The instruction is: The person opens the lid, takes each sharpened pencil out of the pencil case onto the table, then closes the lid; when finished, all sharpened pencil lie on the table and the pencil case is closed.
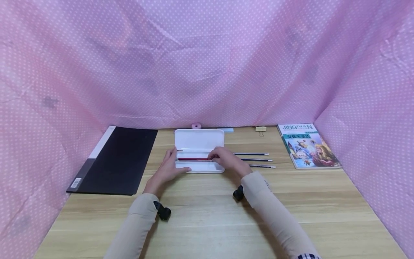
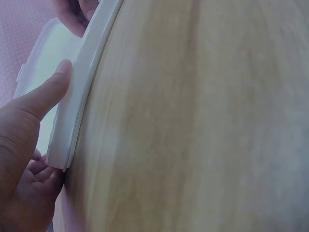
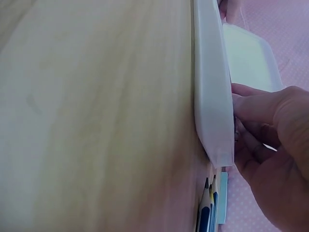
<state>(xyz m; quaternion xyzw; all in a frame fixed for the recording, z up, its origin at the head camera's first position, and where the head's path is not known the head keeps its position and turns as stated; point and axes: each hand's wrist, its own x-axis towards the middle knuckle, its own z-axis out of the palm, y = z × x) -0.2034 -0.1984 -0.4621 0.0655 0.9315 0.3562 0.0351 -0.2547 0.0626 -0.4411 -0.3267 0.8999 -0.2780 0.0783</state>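
Observation:
A white pencil case (image 1: 199,167) lies on the table with its lid (image 1: 199,139) raised at the back. My left hand (image 1: 169,167) holds the case's left end, thumb over the front rim and fingers at the side; the left wrist view shows that thumb (image 2: 50,89) on the rim. Inside the case lie a red pencil (image 1: 193,158) and a dark pencil (image 1: 193,160), side by side. With its fingers reaching into the right part of the case, my right hand (image 1: 225,158) pinches the red pencil near its right end. Its fingertips are partly hidden behind the case wall (image 3: 212,87).
Three dark pencils (image 1: 257,159) lie right of the case. A black folder (image 1: 119,162) is at left, a picture book (image 1: 308,145) at right. Along the back are a pink round item (image 1: 196,125), a light blue strip (image 1: 228,130) and a binder clip (image 1: 260,128), before a pink curtain (image 1: 207,72).

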